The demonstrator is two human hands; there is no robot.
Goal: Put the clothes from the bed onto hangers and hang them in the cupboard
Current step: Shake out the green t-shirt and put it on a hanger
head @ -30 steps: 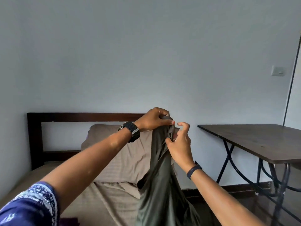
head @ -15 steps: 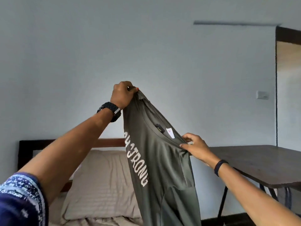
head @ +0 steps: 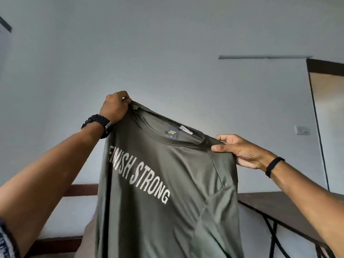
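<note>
An olive-green t-shirt (head: pixel 167 211) with white "FINISH STRONG" lettering hangs spread out in front of me, held up by both shoulders. My left hand (head: pixel 115 107) is closed on the shirt's left shoulder, raised higher. My right hand (head: pixel 240 151) pinches the right shoulder seam beside the collar, lower down. The neck label faces me inside the collar. No hanger and no cupboard are in view. The bed is mostly hidden behind the shirt.
The dark wooden headboard (head: pixel 81 189) and a bit of pillow (head: pixel 89 233) show at lower left. A dark table (head: pixel 279 207) on black metal legs stands at the right. A wall switch (head: pixel 302 130) and a door frame (head: pixel 324 64) are at the far right.
Both hands lifted the bunched shirt and moved apart, so it now hangs open with the print showing. My view has tilted upward, away from the bed.
</note>
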